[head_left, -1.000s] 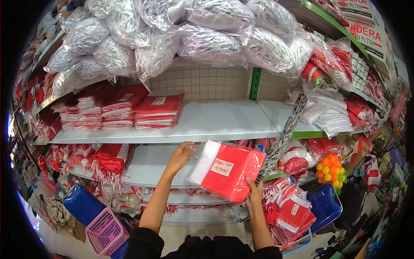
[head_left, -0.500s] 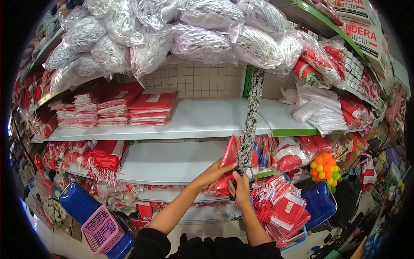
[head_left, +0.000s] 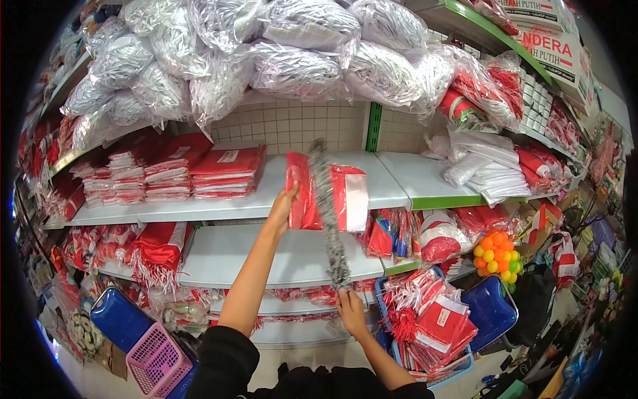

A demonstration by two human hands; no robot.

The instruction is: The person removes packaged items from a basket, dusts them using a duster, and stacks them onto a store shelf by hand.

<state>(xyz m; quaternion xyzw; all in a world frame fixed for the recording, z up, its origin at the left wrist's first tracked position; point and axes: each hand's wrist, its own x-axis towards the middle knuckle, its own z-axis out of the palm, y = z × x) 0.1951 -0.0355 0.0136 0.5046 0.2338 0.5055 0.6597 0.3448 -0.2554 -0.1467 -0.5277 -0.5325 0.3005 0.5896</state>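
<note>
My left hand [head_left: 282,207] grips the left edge of a plastic-wrapped, folded red-and-white flag [head_left: 302,199], held up in front of the middle shelf. In my right hand [head_left: 351,312] is the handle of a grey-and-black fluffy duster [head_left: 324,216]. The duster stands nearly upright, tilted a little left, and crosses in front of the flag packet; its upper part is smeared by motion. Whether duster and packet touch, I cannot tell. Left of them, stacks of similar red-and-white packets [head_left: 226,171] lie on the middle shelf [head_left: 292,174].
Bags of white strips [head_left: 302,70] fill the top shelf. White plastic-wrapped bundles [head_left: 482,163] lie on the right. Below stand a blue basket [head_left: 397,352] of red-and-white packets, a pink basket [head_left: 158,359] and a blue stool [head_left: 492,312]. Orange and yellow balls [head_left: 497,258] hang nearby.
The flag packet has risen to the left and now faces me spread flat. My hands have moved apart. The duster has shifted left and lower, with its top swinging left.
</note>
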